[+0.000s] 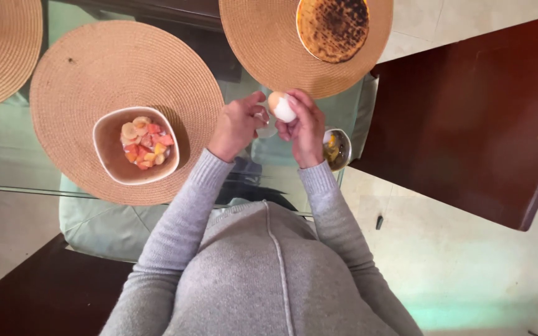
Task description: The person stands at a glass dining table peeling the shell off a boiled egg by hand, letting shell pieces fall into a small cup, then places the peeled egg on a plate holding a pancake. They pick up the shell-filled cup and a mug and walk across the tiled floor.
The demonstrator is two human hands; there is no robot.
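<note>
Over a glass table [7, 155] with woven mats, the right hand [306, 127] cradles a half-peeled egg [281, 107], probably light, slick and fragile, while the left hand [239, 124] pinches its shell.

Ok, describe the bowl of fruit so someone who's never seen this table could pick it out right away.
Start at the big round woven placemat on the glass table, to the left of the person's left hand. On its near part sits a squarish bowl with rounded corners, holding banana slices and red and orange fruit pieces. The other mat's plate holds a browned flatbread, and the small bowl by the right hand is far smaller.
</note>
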